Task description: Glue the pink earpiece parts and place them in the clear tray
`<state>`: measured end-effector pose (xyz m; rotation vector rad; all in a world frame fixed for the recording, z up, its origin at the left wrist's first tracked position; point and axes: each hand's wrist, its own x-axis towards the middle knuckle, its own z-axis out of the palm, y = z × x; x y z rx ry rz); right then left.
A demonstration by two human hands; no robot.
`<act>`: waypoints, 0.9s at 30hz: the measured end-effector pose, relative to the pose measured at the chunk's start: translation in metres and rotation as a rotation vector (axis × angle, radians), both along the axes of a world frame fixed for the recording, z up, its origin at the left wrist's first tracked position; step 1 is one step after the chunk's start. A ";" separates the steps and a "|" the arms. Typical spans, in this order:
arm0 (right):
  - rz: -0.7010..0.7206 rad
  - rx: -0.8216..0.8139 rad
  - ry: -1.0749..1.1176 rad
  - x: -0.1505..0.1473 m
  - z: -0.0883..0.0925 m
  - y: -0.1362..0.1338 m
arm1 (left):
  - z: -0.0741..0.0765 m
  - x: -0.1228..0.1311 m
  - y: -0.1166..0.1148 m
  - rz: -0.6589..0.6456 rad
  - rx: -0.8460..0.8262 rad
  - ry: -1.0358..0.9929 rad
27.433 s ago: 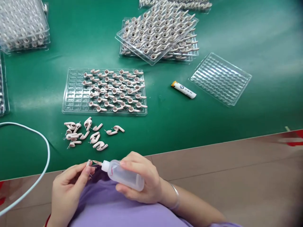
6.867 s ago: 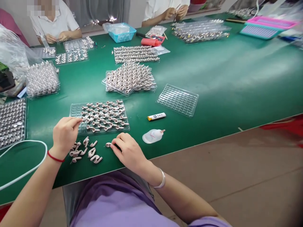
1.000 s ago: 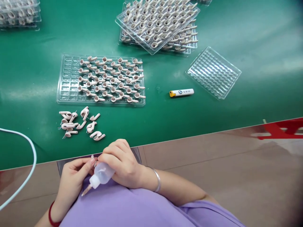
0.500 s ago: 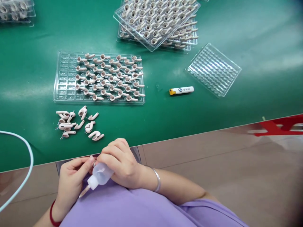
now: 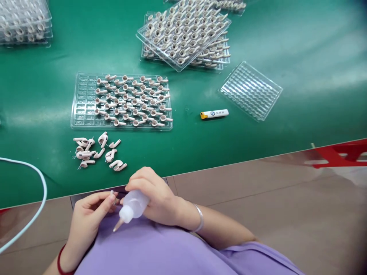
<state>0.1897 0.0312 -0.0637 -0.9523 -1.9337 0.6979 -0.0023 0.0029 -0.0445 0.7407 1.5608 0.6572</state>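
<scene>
The fingers (image 5: 103,208) of the left hand (image 5: 86,217) are pinching narrowly on a small, pale, mostly hidden piece (image 5: 112,193). The right hand (image 5: 160,200) is wrapping its fingers around a translucent white plastic squeeze bottle (image 5: 137,202); its thin brownish nozzle (image 5: 118,224) is pointing down toward the purple shirt (image 5: 149,248). Both hands are working on the near side of the landmark, a transparent rectangular plastic pocket tray (image 5: 82,102), just off the edge of the green table (image 5: 195,149). The tray is bearing rows of off-white stemmed earpiece shells (image 5: 137,102), its left columns standing unfilled. Similar off-white loose shells (image 5: 84,154) are lying just in front of it. Right of the tray, a white lighter with a yellow end (image 5: 218,114) is lying; farther right, a second transparent plastic tray (image 5: 252,91) is resting. Beyond the tray, rightward, a stack of filled transparent trays (image 5: 183,38) is sitting askew; beyond it, leftward, another tray stack (image 5: 24,23) is showing partly. Left of the tray, nearer, a pale blue cable (image 5: 43,187) is curving.
</scene>
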 end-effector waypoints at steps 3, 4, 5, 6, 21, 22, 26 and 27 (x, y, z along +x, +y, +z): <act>-0.037 -0.142 0.083 0.010 0.006 0.008 | 0.005 -0.001 -0.005 -0.002 0.053 0.023; -0.064 -0.165 0.086 0.012 0.007 0.011 | 0.007 -0.002 -0.006 -0.015 0.077 0.032; -0.090 -0.178 0.080 0.013 0.008 0.014 | 0.009 -0.002 -0.006 -0.020 0.097 0.043; -0.114 -0.183 0.072 0.014 0.009 0.017 | 0.011 -0.002 -0.006 -0.022 0.110 0.052; -0.039 -0.359 0.170 0.008 0.014 0.003 | 0.011 -0.008 -0.005 -0.186 0.198 0.089; -0.024 -0.398 0.185 0.008 0.016 0.002 | 0.011 -0.008 -0.005 -0.202 0.209 0.095; 0.025 -0.535 0.230 0.008 0.022 0.000 | 0.016 -0.007 -0.004 -0.286 0.246 0.096; 0.039 -0.560 0.248 0.008 0.023 0.000 | 0.018 -0.007 -0.003 -0.305 0.250 0.098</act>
